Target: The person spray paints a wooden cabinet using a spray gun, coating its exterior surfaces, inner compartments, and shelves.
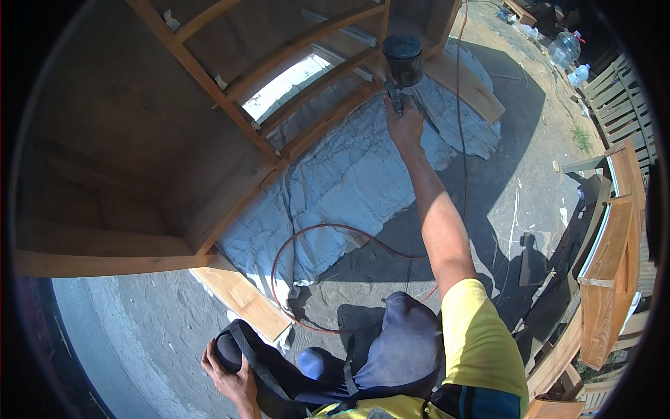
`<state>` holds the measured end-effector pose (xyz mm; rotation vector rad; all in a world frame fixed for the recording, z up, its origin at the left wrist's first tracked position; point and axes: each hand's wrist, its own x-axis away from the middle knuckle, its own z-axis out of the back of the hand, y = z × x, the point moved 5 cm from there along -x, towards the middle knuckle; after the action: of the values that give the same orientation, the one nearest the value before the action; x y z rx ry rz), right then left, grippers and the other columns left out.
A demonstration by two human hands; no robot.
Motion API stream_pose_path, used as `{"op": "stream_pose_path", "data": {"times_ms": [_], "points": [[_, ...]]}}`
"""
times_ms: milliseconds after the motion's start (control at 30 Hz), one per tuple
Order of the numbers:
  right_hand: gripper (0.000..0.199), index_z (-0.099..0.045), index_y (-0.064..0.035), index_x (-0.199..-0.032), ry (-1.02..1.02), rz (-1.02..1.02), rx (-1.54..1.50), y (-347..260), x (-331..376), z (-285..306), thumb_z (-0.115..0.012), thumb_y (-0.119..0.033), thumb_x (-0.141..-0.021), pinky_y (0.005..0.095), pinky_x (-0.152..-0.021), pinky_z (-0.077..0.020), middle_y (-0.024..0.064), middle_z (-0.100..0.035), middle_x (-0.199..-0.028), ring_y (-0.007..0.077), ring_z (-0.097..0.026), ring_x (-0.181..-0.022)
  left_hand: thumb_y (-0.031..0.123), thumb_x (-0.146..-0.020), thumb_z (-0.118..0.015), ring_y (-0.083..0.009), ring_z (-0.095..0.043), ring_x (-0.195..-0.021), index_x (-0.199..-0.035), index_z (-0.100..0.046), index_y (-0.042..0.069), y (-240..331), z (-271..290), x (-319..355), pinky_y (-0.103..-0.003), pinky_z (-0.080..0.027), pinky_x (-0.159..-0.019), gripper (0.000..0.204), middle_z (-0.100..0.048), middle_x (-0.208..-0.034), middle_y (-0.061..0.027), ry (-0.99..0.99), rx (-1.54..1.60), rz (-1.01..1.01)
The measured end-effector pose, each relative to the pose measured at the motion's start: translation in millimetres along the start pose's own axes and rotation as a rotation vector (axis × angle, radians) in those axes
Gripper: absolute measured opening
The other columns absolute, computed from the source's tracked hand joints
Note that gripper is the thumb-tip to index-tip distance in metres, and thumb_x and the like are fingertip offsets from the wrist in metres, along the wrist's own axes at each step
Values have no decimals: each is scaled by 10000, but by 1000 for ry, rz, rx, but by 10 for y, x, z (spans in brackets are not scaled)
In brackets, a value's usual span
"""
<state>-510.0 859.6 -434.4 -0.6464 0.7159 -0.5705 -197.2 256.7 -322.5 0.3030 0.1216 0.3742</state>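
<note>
The spray gun [399, 70], dark and topped by a round black cup, sits in the right hand [405, 126], which is closed around its grip with the arm stretched far forward. The gun's cup is right against the lower rails of the wooden cabinet frame [209, 140], at the frame's near right corner, and just above the crumpled pale sheet [363, 181] that lies under the frame on the concrete ground [509, 126]. A thin red hose [328, 230] loops over the ground on the near side of the frame and runs back up toward the gun. A flat plank [241, 297] lies on the ground just below the frame's near edge. The left hand [227, 373] is well apart from the gun, low and close to the body, its fingers curled over the dark knee pad [234, 346] on the bent leg. To the right of the frame, well apart from it, stand stacked wooden pieces [614, 265], and clear plastic bottles [567, 49] lie beyond its far right end.
</note>
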Motion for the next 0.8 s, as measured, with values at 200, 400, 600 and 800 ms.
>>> {"op": "stream_pose_path", "data": {"times_ms": [200,400,600,800], "points": [[573,-739,13,-1074,-147,-154,21,158,205,102,-686,-547,-966,541,-822,-569,284,-749,-909,493,-731,-899,325,-761,-849,-397,-622,-1266,-1456,-580,123,20,15,16,-477,-531,-1054,773,-544,-1389,-147,2,-12,38],[537,-748,19,-1043,-23,-42,-98,-433,143,837,-697,-512,-979,517,-775,-551,276,-738,-864,470,-732,-881,322,-749,-865,-403,-615,-1264,-1428,-595,140,469,219,118,-488,-515,-1052,753,-550,-1371,-163,-7,91,-94],[560,-727,11,-951,11,47,-101,-1396,-340,1542,-693,-547,-989,460,-713,-531,226,-699,-754,424,-709,-774,314,-754,-870,-412,-593,-1287,-1433,-590,149,287,99,-26,-505,-498,-1069,753,-548,-1397,-165,1,25,47],[601,-699,-2,-913,176,214,-203,-2146,-851,2147,-668,-596,-993,488,-702,-530,181,-689,-686,407,-721,-738,317,-734,-873,-446,-526,-1324,-1446,-564,121,84,-164,-170,-515,-436,-1119,800,-509,-1414,-235,-74,63,13]]}}
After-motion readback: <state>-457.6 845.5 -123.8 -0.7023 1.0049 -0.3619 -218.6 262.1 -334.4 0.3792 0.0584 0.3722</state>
